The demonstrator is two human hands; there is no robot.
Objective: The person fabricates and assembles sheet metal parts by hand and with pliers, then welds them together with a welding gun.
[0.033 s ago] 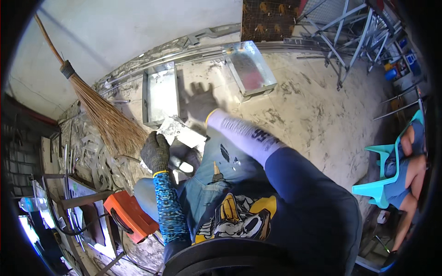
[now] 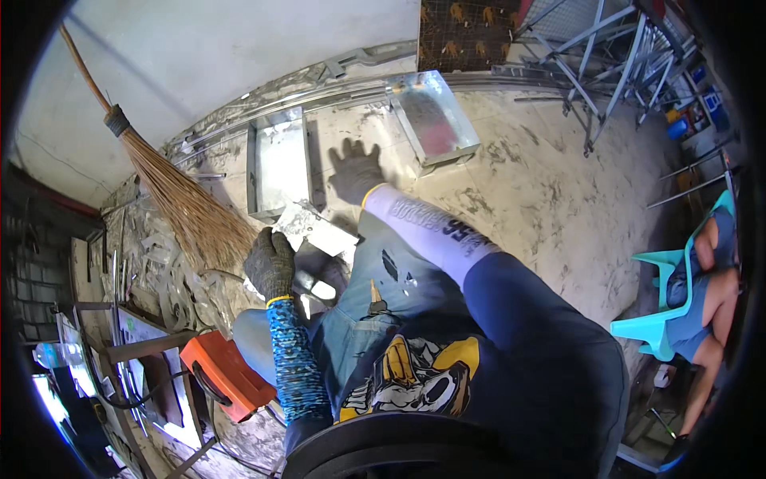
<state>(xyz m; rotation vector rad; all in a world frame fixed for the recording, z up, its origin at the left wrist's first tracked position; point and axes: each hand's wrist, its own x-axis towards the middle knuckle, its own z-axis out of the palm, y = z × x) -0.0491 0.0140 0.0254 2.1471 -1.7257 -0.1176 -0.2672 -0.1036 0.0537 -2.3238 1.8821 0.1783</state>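
Observation:
My left hand (image 2: 270, 263), in a dark knit glove, is closed at the left end of a bright sheet-metal piece (image 2: 319, 231) and appears to grip its edge; the fingertips are partly hidden. That piece lies above my shoe area, in front of my knees. With fingers spread, my gloved right hand (image 2: 357, 173) reaches over the floor and holds nothing. An open rectangular metal box (image 2: 254, 172) lies left of it. A second metal box (image 2: 456, 120), with a reddish patch inside, stands to its upper right.
A stick broom (image 2: 175, 191) leans at the left, over scrap on the floor. An orange case (image 2: 227, 375) sits by my left knee. Metal bars (image 2: 343, 94) run along the wall. Folded metal frames (image 2: 622, 64) stand far right, and a person sits on a turquoise chair (image 2: 658, 327).
My right hand has shifted slightly to the right and its blur has gone. The left hand and the sheet-metal piece stay where they were.

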